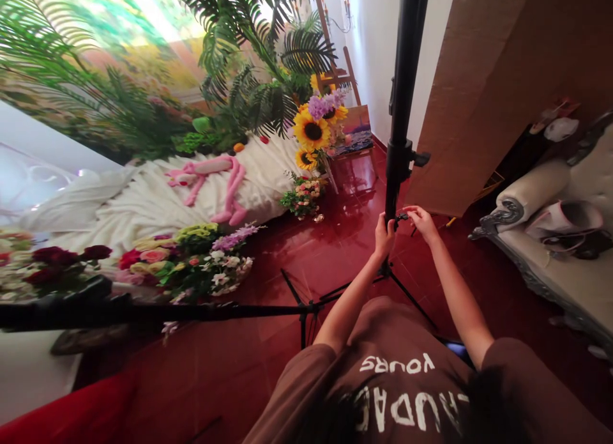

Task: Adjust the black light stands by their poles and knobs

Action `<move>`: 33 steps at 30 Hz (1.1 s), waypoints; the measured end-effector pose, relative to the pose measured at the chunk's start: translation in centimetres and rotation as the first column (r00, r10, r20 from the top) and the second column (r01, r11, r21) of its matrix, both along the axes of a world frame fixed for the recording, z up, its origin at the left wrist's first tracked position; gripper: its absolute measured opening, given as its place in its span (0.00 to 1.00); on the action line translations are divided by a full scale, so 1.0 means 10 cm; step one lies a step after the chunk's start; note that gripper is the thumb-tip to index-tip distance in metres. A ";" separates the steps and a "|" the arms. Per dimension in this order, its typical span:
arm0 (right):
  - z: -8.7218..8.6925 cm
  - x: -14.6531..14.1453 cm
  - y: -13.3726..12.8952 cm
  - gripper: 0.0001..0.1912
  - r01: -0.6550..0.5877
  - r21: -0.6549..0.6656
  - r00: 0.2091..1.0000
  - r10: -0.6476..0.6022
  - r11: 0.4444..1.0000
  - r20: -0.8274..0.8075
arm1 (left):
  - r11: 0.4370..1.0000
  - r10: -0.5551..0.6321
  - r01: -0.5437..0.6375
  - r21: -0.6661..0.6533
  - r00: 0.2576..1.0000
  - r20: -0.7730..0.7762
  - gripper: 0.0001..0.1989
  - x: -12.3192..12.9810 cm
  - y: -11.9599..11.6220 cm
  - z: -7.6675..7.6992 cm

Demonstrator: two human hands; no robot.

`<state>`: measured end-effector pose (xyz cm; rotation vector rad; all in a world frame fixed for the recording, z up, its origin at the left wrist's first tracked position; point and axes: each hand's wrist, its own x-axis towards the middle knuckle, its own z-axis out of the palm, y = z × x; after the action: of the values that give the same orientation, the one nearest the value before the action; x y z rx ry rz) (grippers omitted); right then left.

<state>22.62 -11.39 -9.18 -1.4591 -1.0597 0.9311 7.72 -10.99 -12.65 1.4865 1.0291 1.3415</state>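
A black light stand (393, 169) rises upright in front of me, its pole running out of the top of the view. My left hand (384, 237) is wrapped around the lower pole. On the pole's right side, my right hand (422, 224) has its thumb and fingers closed at a small black locking knob (402, 218), partly covered by the fingertips. Higher up, another black knob (421, 159) sticks out from a collar on the pole. Below my hands, the stand's legs (412, 297) spread on the dark red tiled floor (268, 252).
A second black stand (258, 312) crosses the lower left. Flower arrangements (225, 271) border a white-draped platform (272, 169) bearing a pink plush toy (230, 182). Sunflowers (312, 131) and a wooden easel (352, 80) stand behind. A tufted sofa (536, 252) is at right.
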 end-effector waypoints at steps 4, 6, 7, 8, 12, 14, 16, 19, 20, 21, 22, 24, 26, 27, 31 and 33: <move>0.08 -0.05 -0.01 0.22 -0.120 -0.051 0.983 0.112 0.991 -0.143 | 1.000 0.006 -0.006 0.010 1.000 0.009 0.17 0.00 -0.01 0.04; 0.11 -0.07 0.00 0.24 -0.167 -0.006 0.963 0.161 0.986 -0.218 | 1.000 -0.010 0.011 -0.007 1.000 0.021 0.18 0.00 -0.02 0.06; 0.12 -0.08 0.00 0.25 -0.165 0.016 0.954 0.164 0.986 -0.252 | 1.000 -0.021 0.021 -0.017 0.999 0.029 0.18 0.00 -0.02 0.07; 0.13 -0.09 0.00 0.26 -0.152 0.023 0.947 0.152 0.988 -0.282 | 0.999 -0.032 0.033 -0.026 0.999 0.038 0.19 0.00 -0.03 0.07; 0.15 -0.06 -0.04 0.25 -0.139 -0.078 0.929 0.103 0.987 -0.356 | 0.999 -0.031 0.032 -0.029 0.999 0.039 0.19 0.00 -0.03 0.09; 0.15 -0.04 -0.06 0.23 -0.169 -0.109 0.915 0.115 0.980 -0.387 | 1.000 -0.018 0.018 -0.020 0.999 0.029 0.18 -0.01 -0.03 0.09; 0.15 -0.04 -0.07 0.24 -0.179 -0.093 0.902 0.126 0.979 -0.413 | 1.000 -0.021 0.022 -0.012 0.999 0.023 0.17 -0.02 -0.03 0.09; 0.13 -0.09 -0.04 0.28 -0.138 -0.037 0.907 0.111 0.990 -0.406 | 0.999 -0.039 0.039 -0.011 0.999 0.020 0.15 -0.02 -0.03 0.10; 0.11 -0.11 -0.02 0.28 -0.120 -0.018 0.912 0.104 0.993 -0.396 | 0.999 -0.040 0.041 -0.015 0.999 0.022 0.14 -0.02 -0.03 0.10; 0.10 -0.14 -0.01 0.28 -0.097 0.004 0.919 0.091 0.995 -0.383 | 0.999 -0.040 0.041 -0.019 0.999 0.026 0.14 -0.02 -0.03 0.10; 0.10 -0.16 0.01 0.27 -0.066 0.030 0.928 0.072 0.997 -0.365 | 0.999 -0.040 0.040 -0.023 0.999 0.029 0.13 -0.02 -0.03 0.10; 0.13 -0.20 0.02 0.24 -0.002 0.107 0.947 0.036 0.994 -0.320 | 0.999 -0.038 0.039 -0.027 0.999 0.031 0.13 -0.02 -0.04 0.10; 0.25 -0.22 0.00 0.22 0.031 0.210 0.966 0.025 0.977 -0.257 | 0.999 -0.045 0.045 -0.025 0.999 0.030 0.14 -0.03 -0.04 0.10; 0.35 -0.23 -0.02 0.22 0.025 0.259 0.977 0.031 0.966 -0.211 | 0.998 -0.048 0.049 -0.024 0.998 0.030 0.14 -0.03 -0.04 0.09; 0.89 -0.33 -0.09 0.32 -0.123 0.344 0.992 0.111 0.931 0.054 | 0.998 -0.063 0.064 -0.027 0.997 0.035 0.15 -0.03 -0.03 0.06; 1.14 -0.44 -0.05 0.37 -0.193 0.373 0.979 0.152 0.907 0.137 | 0.997 -0.067 0.068 -0.029 0.997 0.033 0.16 -0.03 -0.02 0.06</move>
<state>18.21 -11.91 2.25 -1.1076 -1.3821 0.7200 7.43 -11.24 -12.09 1.4604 0.9663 1.2928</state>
